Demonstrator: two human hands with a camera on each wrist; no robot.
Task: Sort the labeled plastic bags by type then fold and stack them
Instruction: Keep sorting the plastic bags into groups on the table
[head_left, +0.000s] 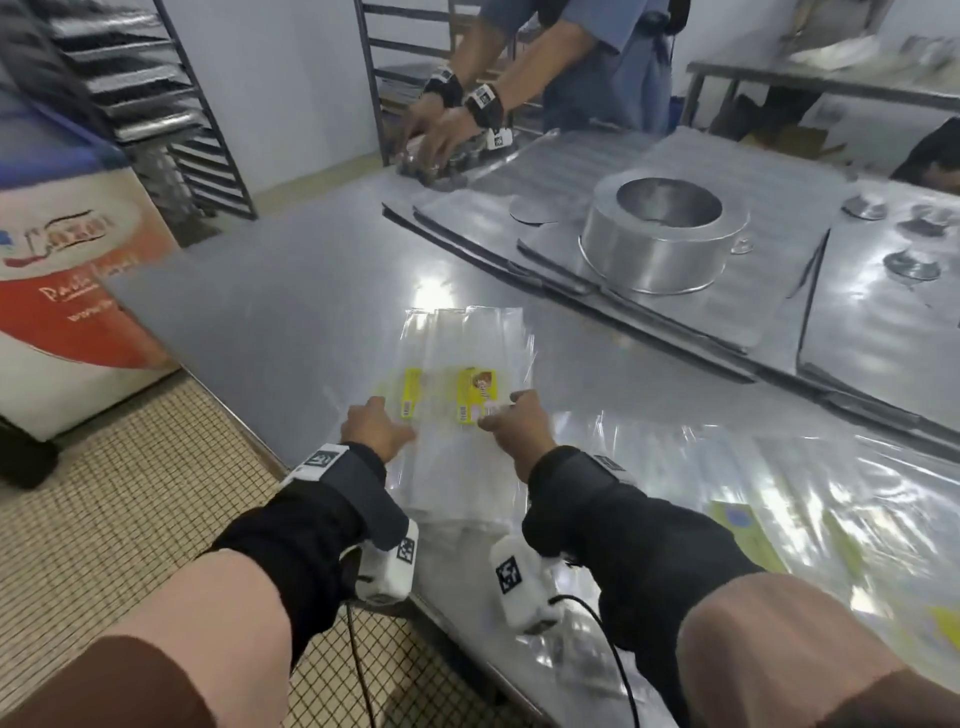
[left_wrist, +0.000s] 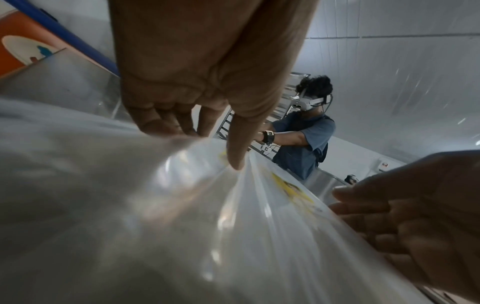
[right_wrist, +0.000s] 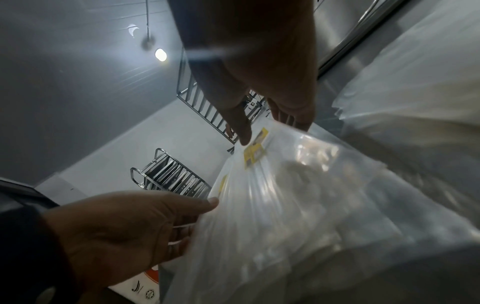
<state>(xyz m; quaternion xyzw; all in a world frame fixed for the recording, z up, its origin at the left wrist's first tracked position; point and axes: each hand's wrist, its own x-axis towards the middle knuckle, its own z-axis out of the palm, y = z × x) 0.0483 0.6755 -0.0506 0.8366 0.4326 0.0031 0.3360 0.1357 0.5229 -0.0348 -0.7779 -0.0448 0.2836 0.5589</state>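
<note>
A stack of clear plastic bags (head_left: 467, 343) with yellow labels (head_left: 475, 395) lies on the steel table (head_left: 291, 312), right in front of me. My left hand (head_left: 387, 423) pinches the stack's left edge, thumb on top and fingers underneath, as the left wrist view shows (left_wrist: 205, 139). At the right edge beside the label, my right hand (head_left: 506, 415) pinches it the same way (right_wrist: 271, 131). The near part of the plastic (left_wrist: 182, 226) is lifted off the table between my wrists (right_wrist: 298, 195).
A wider pile of clear bags (head_left: 779, 519) with a green-yellow label spreads at my right. Behind it lie flat metal trays (head_left: 597, 166) and a round metal pan (head_left: 662, 234). Another person (head_left: 519, 78) works at the far end. A freezer (head_left: 67, 260) stands left of the table.
</note>
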